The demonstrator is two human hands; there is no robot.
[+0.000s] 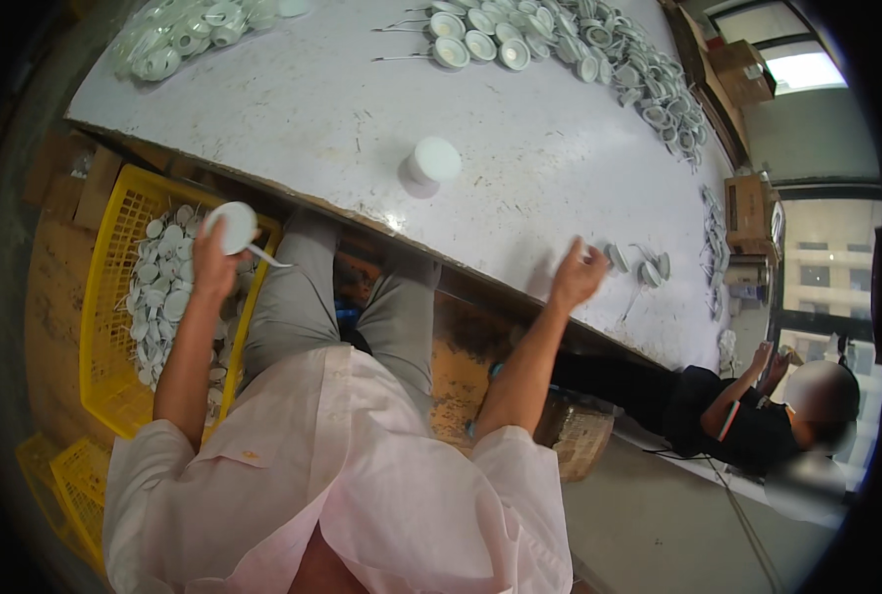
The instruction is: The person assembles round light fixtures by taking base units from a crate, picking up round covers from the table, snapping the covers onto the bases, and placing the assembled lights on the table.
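Observation:
My left hand (213,265) is closed on a white round downlight (233,228), held over the yellow basket's inner side. A short white lead hangs from it toward my thigh. My right hand (579,277) is over the table's near edge at the right, fingers apart and slightly curled, with nothing visible in them. Just beyond its fingertips, a few small round lights with thin wires (651,272) lie on the white table (332,129). A white round piece with a flat top (435,159) stands alone near the middle of the table.
The yellow basket (101,327) at my left is full of similar white lights. A big pile of lights (560,35) runs along the table's far and right sides. Bagged white rings (178,45) lie far left. Another person (738,411) sits at the right; cardboard boxes (751,213) stand behind.

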